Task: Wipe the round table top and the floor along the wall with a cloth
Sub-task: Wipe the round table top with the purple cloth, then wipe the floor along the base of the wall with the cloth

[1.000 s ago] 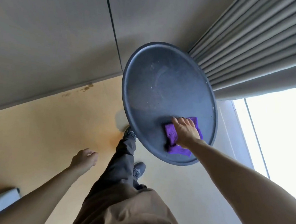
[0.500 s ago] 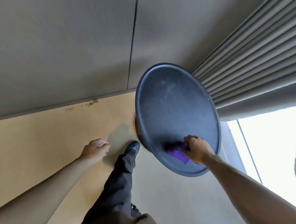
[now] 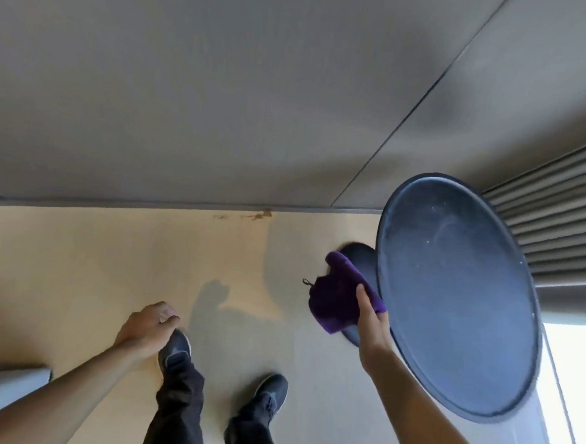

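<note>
Lifted off the worktop point(image 3: 458, 293), the purple cloth point(image 3: 340, 298) is now gripped by the right hand point(image 3: 372, 324) just beside its rim. The left hand point(image 3: 149, 326) is loosely curled, nothing held, above the floor point(image 3: 75, 277).

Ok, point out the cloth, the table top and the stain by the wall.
cloth point(image 3: 338, 298), head view, middle of the purple fabric hanging from the right hand.
table top point(image 3: 458, 297), head view, centre of the dark round surface.
stain point(image 3: 261, 215), head view, brown mark on the floor at the wall's foot.
</note>
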